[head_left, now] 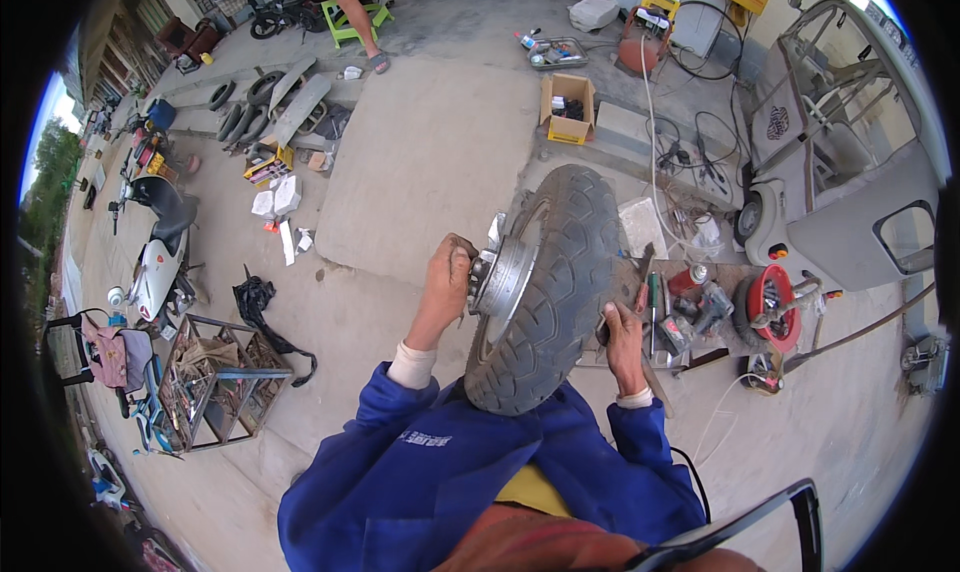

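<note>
A scooter wheel with a black treaded tyre and a silver metal hub stands upright, slightly tilted, against my body in front of my blue jacket. My left hand is closed at the hub's left side, gripping the axle end of the wheel. Right of the tyre, my right hand is closed, its thumb and fingers pinched close to the tyre's side. The tyre hides what lies between those fingers.
On my right, a low bench holds tools, a spray can and a red bowl. A metal-framed tool cart stands left. Ahead are a cardboard box and a compressor with a hose; a person sits on a green stool.
</note>
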Demonstrator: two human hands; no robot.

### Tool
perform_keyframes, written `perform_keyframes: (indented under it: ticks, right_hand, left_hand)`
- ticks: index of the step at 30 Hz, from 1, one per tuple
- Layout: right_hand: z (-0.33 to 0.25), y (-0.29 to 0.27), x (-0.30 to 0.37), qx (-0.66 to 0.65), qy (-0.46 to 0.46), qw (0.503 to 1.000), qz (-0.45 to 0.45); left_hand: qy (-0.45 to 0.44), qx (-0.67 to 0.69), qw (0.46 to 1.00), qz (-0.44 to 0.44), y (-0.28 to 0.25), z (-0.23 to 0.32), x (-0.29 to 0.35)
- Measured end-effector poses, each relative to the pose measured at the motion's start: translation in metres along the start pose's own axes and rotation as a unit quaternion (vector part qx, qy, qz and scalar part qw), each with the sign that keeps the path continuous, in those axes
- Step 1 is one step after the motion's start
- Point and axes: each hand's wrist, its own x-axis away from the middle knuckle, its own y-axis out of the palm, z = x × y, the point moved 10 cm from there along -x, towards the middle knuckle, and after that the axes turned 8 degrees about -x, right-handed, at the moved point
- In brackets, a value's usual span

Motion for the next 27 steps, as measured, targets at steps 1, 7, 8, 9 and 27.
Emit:
perform_keyframes:
  ticks: [1, 7, 8, 9, 27]
  right_hand:
    - [0.004, 0.001, -0.002, -0.006, 0.018, 1.0, -0.007]
    - [-0.051, 0.017, 0.015, 0.177, -0.215, 0.96, -0.031]
    - [-0.056, 0.021, 0.018, 0.21, -0.255, 0.943, -0.038]
    - [-0.056, 0.024, 0.014, 0.238, -0.254, 0.936, -0.056]
    - [-0.037, 0.022, 0.005, 0.218, -0.241, 0.944, -0.063]
  left_hand:
    - [-0.003, -0.001, 1.0, 0.0, 0.0, -0.001, 0.0]
    - [-0.02, 0.009, 1.0, 0.011, -0.007, -0.01, 0.002]
    - [-0.037, 0.017, 0.999, 0.008, -0.009, -0.012, 0.002]
    - [-0.056, 0.025, 0.998, 0.007, -0.011, -0.014, 0.004]
    - [-0.028, 0.016, 0.999, 0.016, -0.009, -0.018, 0.004]
